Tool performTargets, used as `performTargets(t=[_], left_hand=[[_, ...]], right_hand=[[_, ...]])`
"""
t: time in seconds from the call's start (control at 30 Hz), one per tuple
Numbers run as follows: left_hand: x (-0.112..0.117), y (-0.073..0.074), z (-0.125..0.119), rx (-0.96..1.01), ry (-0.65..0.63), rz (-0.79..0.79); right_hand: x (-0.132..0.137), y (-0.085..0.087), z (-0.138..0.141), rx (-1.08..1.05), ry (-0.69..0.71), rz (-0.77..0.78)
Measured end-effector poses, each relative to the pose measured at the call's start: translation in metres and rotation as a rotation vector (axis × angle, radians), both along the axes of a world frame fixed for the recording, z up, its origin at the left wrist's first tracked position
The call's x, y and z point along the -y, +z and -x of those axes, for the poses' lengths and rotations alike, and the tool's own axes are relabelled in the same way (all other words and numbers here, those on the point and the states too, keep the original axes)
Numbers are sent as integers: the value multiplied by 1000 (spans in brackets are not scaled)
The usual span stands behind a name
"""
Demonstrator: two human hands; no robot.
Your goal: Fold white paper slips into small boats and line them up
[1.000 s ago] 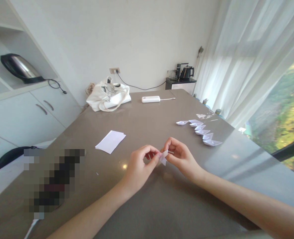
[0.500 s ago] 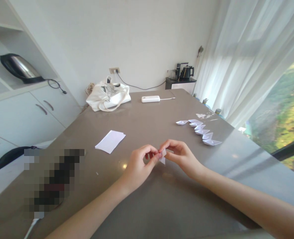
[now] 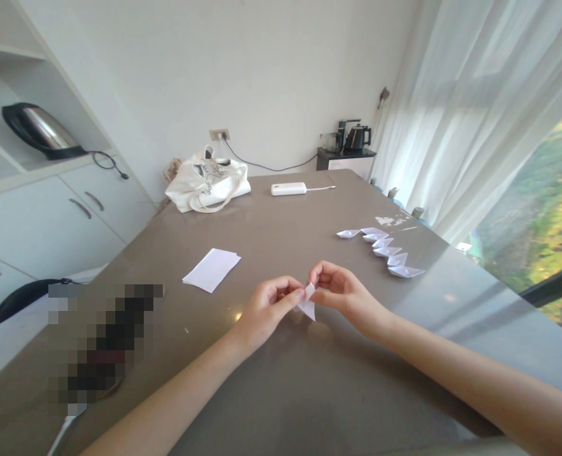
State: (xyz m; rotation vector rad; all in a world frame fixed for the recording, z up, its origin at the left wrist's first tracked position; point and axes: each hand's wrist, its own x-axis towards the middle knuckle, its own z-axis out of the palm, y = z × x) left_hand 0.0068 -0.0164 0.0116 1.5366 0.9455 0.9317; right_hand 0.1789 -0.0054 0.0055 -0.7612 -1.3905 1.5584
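Note:
A small folded piece of white paper (image 3: pixel 308 308) is pinched between my two hands, above the front middle of the table. My left hand (image 3: pixel 272 310) grips its left side between thumb and fingers. On the other side, my right hand (image 3: pixel 340 291) has its thumb and curled fingers closed at the paper's upper right edge. Part of the paper is hidden behind the fingertips. Several folded paper boats (image 3: pixel 388 251) stand in a slanting row to the right, beyond my right hand. A stack of white paper sheets (image 3: pixel 211 270) lies to the left, beyond my left hand.
A white bag (image 3: pixel 207 183) and a white power bank (image 3: pixel 288 189) with a short cable lie at the far end of the brown table (image 3: pixel 271 234). Paper scraps (image 3: pixel 391 220) lie near the right edge. A blurred-out dark object (image 3: pixel 112 342) sits at the left front.
The folded paper has turned slightly in my fingers, and more of its lower part shows. My right fingers have shifted a little up and right.

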Motion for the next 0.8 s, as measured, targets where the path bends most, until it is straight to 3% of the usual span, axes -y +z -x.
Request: performTargets(t=[0.13,0.33,0.5,0.8], left_hand=[[-1,-3,-2,-75,-21,-36],[-4,-7,0,92,-77,144],[-6,-10,5,162,-74,202],[-8,-7,6,54,4,103]], right_hand=[[0,-1,0,24,45,21],[-1,-4,-2,37,126,27],[-2,-1,-2,17,155,0],[-2,3,-1,69,80,35]])
